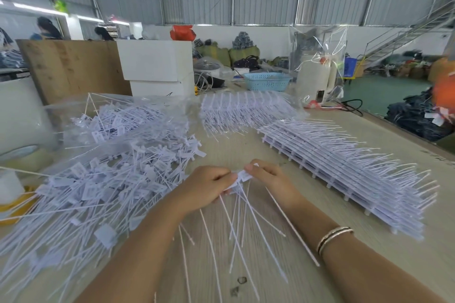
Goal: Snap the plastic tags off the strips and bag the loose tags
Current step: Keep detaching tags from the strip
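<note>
Both hands meet at the table's middle on a small bunch of white plastic tags (242, 177) whose thin tails fan toward me. My left hand (209, 183) grips the bunch from the left with curled fingers. My right hand (267, 176) pinches a tag head from the right. A big heap of loose tags (103, 187) lies at the left. A stack of uncut tag strips (344, 174) runs along the right. Further back, a clear plastic bag (118, 120) holds loose tags, and another bag (246, 108) covers more strips.
Behind the piles stand white boxes (157, 66), a blue basket (267, 80), a white kettle (317, 79) under clear plastic and a wooden board (71, 66). A yellow-rimmed white object (9, 192) sits at the left edge. The table drops off at the right.
</note>
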Tool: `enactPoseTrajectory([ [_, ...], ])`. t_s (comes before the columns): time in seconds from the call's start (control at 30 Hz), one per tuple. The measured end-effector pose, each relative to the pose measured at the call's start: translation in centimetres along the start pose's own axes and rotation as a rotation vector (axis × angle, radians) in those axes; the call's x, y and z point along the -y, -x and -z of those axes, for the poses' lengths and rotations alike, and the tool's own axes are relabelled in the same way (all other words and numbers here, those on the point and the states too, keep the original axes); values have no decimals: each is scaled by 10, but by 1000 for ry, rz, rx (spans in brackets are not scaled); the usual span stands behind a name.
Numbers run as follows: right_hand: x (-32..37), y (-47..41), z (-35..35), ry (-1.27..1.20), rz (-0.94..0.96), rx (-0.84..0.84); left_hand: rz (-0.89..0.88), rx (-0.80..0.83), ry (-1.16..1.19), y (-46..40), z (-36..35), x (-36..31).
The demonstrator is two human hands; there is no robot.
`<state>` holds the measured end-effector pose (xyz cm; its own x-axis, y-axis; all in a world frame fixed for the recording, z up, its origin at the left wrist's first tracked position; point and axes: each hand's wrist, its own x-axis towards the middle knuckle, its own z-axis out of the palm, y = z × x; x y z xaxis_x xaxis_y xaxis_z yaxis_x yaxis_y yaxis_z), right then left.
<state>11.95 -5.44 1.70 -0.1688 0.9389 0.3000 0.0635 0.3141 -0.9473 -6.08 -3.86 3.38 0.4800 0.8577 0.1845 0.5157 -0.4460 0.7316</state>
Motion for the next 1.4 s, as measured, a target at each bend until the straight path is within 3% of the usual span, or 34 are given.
enactPoseTrajectory([
  [0.07,0,1,-1,-22,-17,64,-6,17,40,0,0,-1],
  [0.37,4,2,-6,-171,81,-45,-50,-27,288,-4,-4,-5],
  [0.5,8,4,-11,-275,85,-8,-85,-38,329,-6,-9,-7],
  [0.57,9,3,-10,-244,55,-118,-93,-76,380,-7,-11,-7],
  [0.67,8,0,10,-188,-53,-501,-62,-189,526,-4,-5,-1],
  [0.77,6,3,19,7,-110,-406,-28,-177,595,-3,1,5],
  [0.9,-5,-3,0,379,-136,-252,5,-66,480,-6,-1,3],
  [1.0,-6,-6,-6,640,-160,-261,19,-66,335,-4,-1,1],
  [1.13,2,-1,-7,420,-129,-202,17,8,110,-2,-7,3],
  [1.27,1,-2,-8,512,-25,-116,21,20,113,-1,-8,-2],
  [1.4,6,-1,-2,203,12,-184,19,-6,-33,0,-2,0],
])
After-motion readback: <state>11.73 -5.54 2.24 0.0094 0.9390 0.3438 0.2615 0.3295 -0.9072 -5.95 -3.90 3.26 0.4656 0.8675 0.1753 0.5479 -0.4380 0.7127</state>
